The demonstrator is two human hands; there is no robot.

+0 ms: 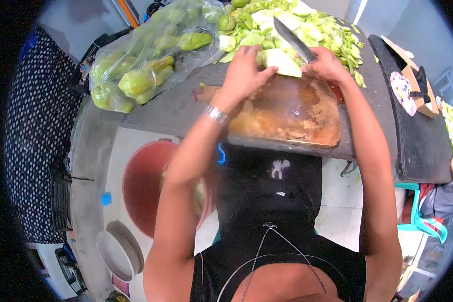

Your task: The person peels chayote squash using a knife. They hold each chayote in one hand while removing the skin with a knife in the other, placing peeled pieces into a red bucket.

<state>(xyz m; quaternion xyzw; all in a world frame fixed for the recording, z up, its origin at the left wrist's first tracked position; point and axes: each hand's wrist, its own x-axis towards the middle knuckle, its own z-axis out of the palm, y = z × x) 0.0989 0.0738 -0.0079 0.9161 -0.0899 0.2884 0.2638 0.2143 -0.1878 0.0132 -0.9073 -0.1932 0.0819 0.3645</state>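
Note:
My right hand [328, 65] is closed around the handle of a knife [292, 38], its broad blade angled up and to the left over the pile. With the thumb on the near side, my left hand [247, 70] grips a peeled pale-green vegetable [283, 63] at the far edge of the cutting board. Most of the left fingers are hidden behind it. The worn wooden cutting board [287, 121] looks wet and stained. Beyond both hands spreads a heap of pale-green cut pieces and peelings [332, 40].
A clear plastic bag [186, 63] of whole green vegetables lies left on the dark table [156, 113]. Below, a red bucket [141, 186] and a grey basin [118, 254] stand on the floor. At right are a black table [423, 146], a cardboard box [423, 93] and a turquoise chair [423, 221].

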